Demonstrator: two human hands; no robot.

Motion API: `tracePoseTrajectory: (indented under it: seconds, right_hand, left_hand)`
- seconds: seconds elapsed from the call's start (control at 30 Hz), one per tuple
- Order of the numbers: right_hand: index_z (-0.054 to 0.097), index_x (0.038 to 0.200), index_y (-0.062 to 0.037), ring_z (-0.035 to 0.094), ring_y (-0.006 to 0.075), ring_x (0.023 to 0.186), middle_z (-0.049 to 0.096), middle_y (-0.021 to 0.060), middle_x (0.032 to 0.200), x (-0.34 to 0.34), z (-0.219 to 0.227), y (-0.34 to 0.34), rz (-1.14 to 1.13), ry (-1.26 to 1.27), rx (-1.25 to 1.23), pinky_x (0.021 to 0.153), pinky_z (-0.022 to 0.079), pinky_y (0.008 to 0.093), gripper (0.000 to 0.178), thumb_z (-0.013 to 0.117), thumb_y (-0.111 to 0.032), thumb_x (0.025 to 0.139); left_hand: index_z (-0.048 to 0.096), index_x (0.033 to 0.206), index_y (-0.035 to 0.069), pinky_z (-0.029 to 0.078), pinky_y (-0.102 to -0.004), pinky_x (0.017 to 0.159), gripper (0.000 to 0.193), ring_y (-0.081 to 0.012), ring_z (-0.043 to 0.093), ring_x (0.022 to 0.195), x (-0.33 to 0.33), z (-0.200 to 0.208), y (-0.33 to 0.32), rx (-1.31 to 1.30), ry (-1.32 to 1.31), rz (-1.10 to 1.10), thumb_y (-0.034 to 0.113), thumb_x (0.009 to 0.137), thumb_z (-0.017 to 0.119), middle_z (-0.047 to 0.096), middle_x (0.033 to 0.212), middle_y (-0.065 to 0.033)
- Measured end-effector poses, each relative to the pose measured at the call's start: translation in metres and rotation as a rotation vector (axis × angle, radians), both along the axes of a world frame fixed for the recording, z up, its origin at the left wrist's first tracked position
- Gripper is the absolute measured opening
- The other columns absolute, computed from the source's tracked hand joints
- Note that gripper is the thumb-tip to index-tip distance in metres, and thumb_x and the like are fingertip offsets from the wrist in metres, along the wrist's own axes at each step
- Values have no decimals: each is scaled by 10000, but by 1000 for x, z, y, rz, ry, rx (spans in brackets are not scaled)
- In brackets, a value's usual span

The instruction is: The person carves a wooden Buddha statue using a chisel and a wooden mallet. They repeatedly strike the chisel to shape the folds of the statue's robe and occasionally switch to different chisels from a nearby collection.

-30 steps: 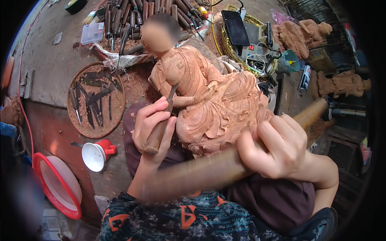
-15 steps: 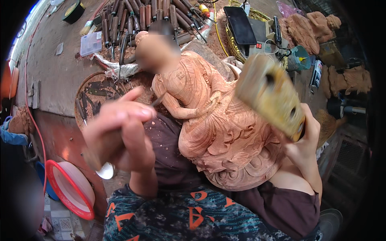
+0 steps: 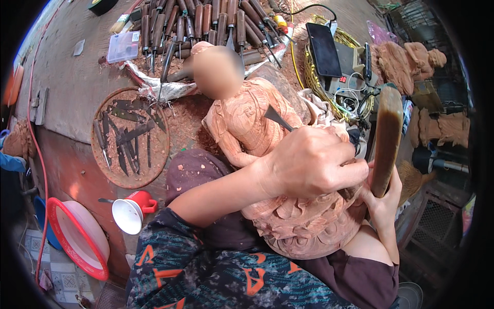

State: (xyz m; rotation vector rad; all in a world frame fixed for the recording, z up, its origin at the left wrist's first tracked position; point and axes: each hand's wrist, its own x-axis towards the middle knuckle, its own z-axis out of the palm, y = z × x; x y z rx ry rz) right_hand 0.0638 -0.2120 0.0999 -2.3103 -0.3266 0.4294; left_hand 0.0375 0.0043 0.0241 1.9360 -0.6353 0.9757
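A carved reddish wooden figure lies tilted across my lap, its head pointing away from me; the head area is blurred. My left hand reaches over the figure, its fingers closed around a chisel. The chisel's dark, flared flat blade sticks out toward the figure's chest, while its rear part is hidden in my fist. My right hand grips the lower end of a worn yellowish-brown block, held upright on edge. The left knuckles are close to the block; whether they touch, I cannot tell.
Many wooden-handled chisels are heaped at the back. A round tray of dark blades and a red cup sit left, above a red-rimmed basin. Back right are a phone-like black slab, coiled yellow cable and more carvings.
My left hand has swung right from beside the tray to over the figure, with the chisel. The block has turned from its broad, holed face to its edge. The view has shifted slightly.
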Motion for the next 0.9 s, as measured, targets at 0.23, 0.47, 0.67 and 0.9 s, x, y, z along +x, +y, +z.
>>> tracePoseTrajectory:
  seconds: [0.23, 0.47, 0.67, 0.9]
  right_hand:
    - [526, 1125, 16, 543, 134, 863, 585, 54, 965, 0, -4, -3, -9, -58, -22, 798, 435, 285, 552, 800, -176, 686]
    - [553, 1021, -10, 481, 75, 673, 515, -24, 747, -2, -4, 2, -50, -70, 29, 630, 397, 226, 465, 809, -179, 672]
    - [553, 1023, -15, 477, 70, 664, 513, -29, 738, -1, -6, 0, -39, -85, 27, 622, 395, 223, 459, 807, -166, 672]
    - [540, 949, -45, 455, 71, 649, 480, -4, 742, -11, 3, 4, -118, -255, 57, 587, 361, 206, 340, 708, 33, 665]
  left_hand:
    - [600, 749, 92, 408, -272, 424, 171, -132, 543, 526, 0, -2, -1, -151, -25, 164, 217, 701, 705, 520, 663, 0]
    - [602, 730, 94, 413, -263, 432, 154, -131, 565, 548, 1, -1, 1, -179, -7, 183, 206, 700, 703, 556, 696, -10]
    - [608, 742, 98, 400, -278, 409, 150, -150, 538, 491, 4, -2, 1, -251, -31, 232, 191, 695, 716, 514, 630, -9]
    - [579, 716, 92, 398, -302, 400, 168, -174, 518, 457, 17, 2, 1, -338, -19, 274, 179, 697, 722, 435, 566, -21]
